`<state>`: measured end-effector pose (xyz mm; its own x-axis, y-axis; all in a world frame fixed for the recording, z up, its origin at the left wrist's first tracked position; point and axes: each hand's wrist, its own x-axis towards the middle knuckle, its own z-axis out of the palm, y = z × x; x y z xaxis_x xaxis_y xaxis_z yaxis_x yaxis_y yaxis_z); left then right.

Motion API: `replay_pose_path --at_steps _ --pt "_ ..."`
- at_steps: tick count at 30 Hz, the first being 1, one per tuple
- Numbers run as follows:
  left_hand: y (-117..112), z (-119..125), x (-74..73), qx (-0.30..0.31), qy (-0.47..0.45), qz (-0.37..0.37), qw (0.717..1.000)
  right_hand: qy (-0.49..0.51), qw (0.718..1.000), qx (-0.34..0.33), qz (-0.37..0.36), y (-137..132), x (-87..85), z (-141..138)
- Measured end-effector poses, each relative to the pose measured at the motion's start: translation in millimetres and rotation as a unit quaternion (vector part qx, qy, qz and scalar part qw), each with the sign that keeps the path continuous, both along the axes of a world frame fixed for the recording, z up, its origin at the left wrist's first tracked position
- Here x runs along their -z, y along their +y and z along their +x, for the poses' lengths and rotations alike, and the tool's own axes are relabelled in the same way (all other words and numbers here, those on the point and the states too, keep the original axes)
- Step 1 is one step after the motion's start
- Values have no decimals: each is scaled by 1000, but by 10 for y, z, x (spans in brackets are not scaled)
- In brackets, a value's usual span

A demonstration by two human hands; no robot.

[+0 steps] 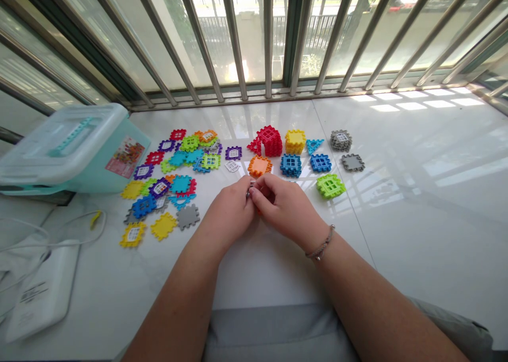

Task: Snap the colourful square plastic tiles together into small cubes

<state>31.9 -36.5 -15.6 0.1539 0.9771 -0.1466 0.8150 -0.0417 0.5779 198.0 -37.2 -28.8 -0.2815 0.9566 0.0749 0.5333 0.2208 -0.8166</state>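
My left hand [234, 203] and my right hand [278, 198] meet in front of me, both with curled, closed fingers. Whatever they hold is mostly hidden; a small dark grey bit and a speck of orange-red show between them. Just beyond lie an orange tile [260, 166], a small white window insert [232, 166] and a blue stack of window tiles [291, 165]. Farther back are a red stack [270, 141] with a red triangle [254, 146] against it, a yellow stack [295, 141] and a light-blue triangle [315, 146]. A green stack [330, 186] sits right of my hands.
Loose mixed-colour tiles, including a grey one [188, 217], spread to the left. At right are a grey stack [341, 139] and another blue tile [320, 163]. A lidded turquoise box [91, 166], a white power bank [47, 293] with cables, and metal window bars [268, 44] border the white tiled surface.
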Motion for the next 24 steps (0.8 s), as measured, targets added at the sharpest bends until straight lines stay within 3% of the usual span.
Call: replay_pose_path --at_steps 24 --pt "-2 -10 8 2 -6 -4 1000 -5 1000 1 -1 3 -16 -6"
